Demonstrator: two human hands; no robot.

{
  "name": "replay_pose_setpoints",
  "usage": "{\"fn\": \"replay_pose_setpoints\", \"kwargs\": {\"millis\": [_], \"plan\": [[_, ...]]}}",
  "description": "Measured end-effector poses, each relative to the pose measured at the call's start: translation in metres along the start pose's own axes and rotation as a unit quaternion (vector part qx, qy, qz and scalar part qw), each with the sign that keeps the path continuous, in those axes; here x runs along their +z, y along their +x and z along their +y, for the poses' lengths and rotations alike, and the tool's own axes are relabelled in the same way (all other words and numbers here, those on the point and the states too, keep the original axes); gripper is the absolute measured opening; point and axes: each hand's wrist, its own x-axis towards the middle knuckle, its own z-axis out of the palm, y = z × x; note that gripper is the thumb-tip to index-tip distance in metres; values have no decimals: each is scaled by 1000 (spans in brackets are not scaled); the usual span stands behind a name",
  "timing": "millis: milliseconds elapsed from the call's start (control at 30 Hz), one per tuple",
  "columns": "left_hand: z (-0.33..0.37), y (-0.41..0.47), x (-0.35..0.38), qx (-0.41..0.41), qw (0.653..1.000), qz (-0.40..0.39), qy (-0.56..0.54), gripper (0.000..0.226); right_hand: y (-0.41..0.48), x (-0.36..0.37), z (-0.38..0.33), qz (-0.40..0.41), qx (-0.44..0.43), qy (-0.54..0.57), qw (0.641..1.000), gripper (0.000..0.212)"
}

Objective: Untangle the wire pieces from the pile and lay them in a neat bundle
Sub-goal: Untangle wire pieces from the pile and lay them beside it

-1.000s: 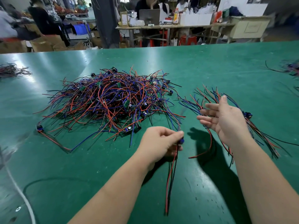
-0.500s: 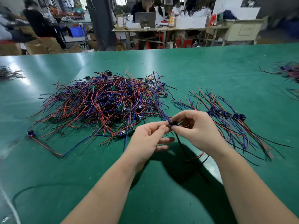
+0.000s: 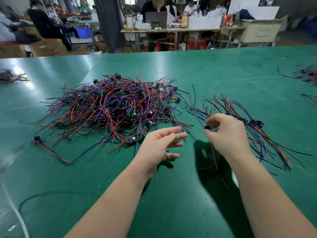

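In the head view, the big pile [image 3: 109,115] of red, blue and black wires fills the centre left of the frame on the green table [image 3: 171,194]. By the look of it, most is not yet sorted. Right of centre lies a small bundle [image 3: 243,122], its plugs lined up. The right hand [image 3: 226,134] pinches one wire piece [image 3: 214,156] by its dark plug, just beside the bundle. The left hand [image 3: 159,145] is spread and holds nothing.

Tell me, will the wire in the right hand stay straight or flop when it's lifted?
Probably floppy: the wire piece pinched by the right hand droops down below it. Likely light too, since a fingertip pinch carries it. It could snag, as the pile looks tangled.
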Motion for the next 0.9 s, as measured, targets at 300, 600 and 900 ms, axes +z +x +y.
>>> {"fn": "replay_pose_setpoints", "kwargs": {"millis": [300,600,900], "plan": [[0,3,-2,5,990,140,7,20,-7,12,-10,-118,-132,-16,984,14],[-1,4,0,-7,988,154,-10,24,-8,28,-11,-143,-93,-16,985,28],[8,7,-2,-41,971,97,-216,37,-19,2,-26,-378,-61,428,819,14]]}}
